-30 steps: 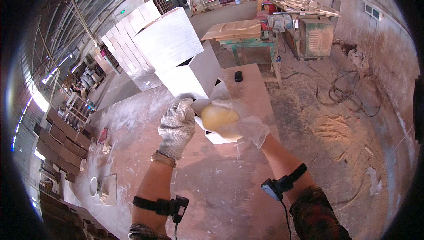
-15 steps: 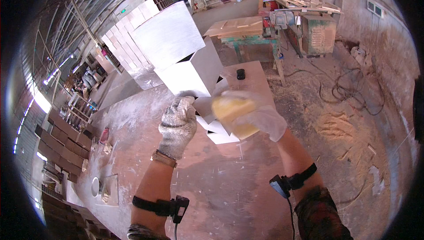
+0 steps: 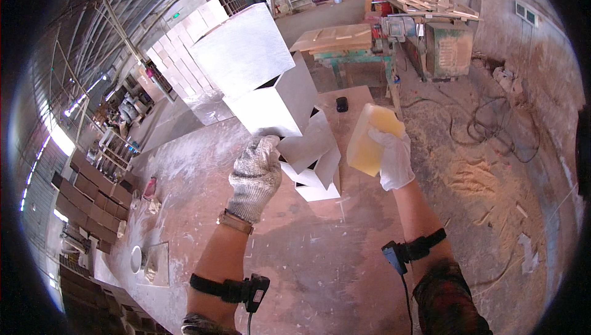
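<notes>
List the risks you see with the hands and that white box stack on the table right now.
1. The stack of white open boxes leans and is steadied only by the left hand; it could tip if released.
2. The right hand holds the yellow sponge block off the stack, giving no support.
3. The small black object lies beside the stack and could be hit.

A single head-worn fisheye view looks steeply down, close over the workbench (image 3: 320, 261), forearms entering from the frame's lower edge.
</notes>
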A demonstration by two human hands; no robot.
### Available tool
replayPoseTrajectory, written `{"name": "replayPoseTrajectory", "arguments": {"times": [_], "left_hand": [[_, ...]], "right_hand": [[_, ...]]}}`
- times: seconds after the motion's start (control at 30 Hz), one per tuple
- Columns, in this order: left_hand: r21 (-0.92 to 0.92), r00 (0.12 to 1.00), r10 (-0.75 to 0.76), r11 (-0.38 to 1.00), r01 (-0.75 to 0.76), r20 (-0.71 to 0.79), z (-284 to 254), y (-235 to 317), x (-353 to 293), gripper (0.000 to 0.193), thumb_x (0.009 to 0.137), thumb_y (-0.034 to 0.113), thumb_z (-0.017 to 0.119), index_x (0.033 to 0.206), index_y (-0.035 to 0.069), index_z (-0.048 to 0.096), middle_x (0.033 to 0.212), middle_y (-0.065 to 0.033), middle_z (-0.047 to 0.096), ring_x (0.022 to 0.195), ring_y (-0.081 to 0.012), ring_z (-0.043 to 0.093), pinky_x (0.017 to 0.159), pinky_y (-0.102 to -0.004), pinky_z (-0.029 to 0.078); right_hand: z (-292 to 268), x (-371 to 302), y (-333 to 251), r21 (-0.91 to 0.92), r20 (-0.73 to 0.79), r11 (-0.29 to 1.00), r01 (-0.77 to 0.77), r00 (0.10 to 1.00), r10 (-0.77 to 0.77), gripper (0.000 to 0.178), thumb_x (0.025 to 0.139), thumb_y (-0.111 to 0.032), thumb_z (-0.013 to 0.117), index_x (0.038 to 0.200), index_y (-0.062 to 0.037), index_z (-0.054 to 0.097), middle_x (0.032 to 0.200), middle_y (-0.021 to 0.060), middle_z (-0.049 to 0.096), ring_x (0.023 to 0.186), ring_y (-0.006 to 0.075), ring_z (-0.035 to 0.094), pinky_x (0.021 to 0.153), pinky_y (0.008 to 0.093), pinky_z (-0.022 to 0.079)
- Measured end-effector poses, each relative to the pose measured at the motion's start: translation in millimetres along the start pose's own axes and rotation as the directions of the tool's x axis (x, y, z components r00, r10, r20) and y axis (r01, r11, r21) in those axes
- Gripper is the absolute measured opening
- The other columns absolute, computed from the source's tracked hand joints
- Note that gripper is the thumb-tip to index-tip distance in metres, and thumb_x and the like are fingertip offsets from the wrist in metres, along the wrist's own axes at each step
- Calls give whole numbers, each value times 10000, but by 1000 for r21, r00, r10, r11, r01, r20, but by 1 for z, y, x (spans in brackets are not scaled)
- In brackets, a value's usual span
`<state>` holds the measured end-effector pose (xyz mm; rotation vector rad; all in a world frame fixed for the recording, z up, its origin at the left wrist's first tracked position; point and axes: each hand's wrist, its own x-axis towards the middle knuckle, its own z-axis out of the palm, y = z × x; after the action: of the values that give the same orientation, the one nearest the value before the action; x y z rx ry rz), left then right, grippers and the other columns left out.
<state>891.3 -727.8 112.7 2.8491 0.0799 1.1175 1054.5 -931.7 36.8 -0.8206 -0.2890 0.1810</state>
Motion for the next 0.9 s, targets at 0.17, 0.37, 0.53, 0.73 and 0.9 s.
{"name": "replayPoseTrajectory", "arguments": {"times": [0.17, 0.37, 0.53, 0.73, 0.9], "left_hand": [[-3, 999, 17, 1000, -18, -43, 2, 1, 0, 289, 780, -9, 559, 1052, 86, 536, 1012, -159, 595, 932, -358, 579, 801, -422, 479], [-2, 998, -40, 999, 40, -45, 0, -2, -8, 278, 835, 66, 549, 1112, 86, 544, 1046, -163, 591, 987, -343, 569, 840, -418, 472], [-169, 971, -139, 980, 106, -195, 5, 20, -62, 284, 872, 94, 574, 1150, 57, 530, 1036, -147, 598, 995, -292, 581, 846, -385, 475], [-85, 892, -429, 892, 443, 144, 0, 58, -289, 402, 902, 252, 526, 1237, 44, 444, 1169, -186, 523, 1019, -372, 524, 833, -471, 437], [818, 843, -264, 491, -300, 468, -17, 113, -550, 485, 910, 224, 541, 1334, 66, 366, 1297, -168, 481, 1154, -361, 485, 937, -504, 405]], "right_hand": [[-15, -24, -9, -53, -13, 995, -87, 996, 86, 271, 764, -45, 620, 1033, -20, 596, 896, 67, 628, 774, 178, 635, 651, 313, 535], [-41, -98, -14, -308, 69, 879, -365, 913, 403, 388, 708, -49, 715, 1078, -23, 601, 921, 91, 657, 783, 186, 643, 661, 342, 538], [-88, -172, -5, -440, -32, 521, -732, 592, 805, 398, 709, -86, 728, 1083, -58, 595, 973, 49, 643, 867, 173, 618, 754, 335, 498], [-77, -248, -16, -543, 228, 461, -702, 405, 885, 392, 735, -156, 741, 1093, -75, 601, 945, 46, 651, 865, 178, 606, 746, 308, 467], [-71, -281, -10, -638, 298, 334, -694, 178, 938, 380, 738, -134, 739, 1080, -64, 589, 946, 25, 640, 877, 137, 592, 774, 282, 467]]}}
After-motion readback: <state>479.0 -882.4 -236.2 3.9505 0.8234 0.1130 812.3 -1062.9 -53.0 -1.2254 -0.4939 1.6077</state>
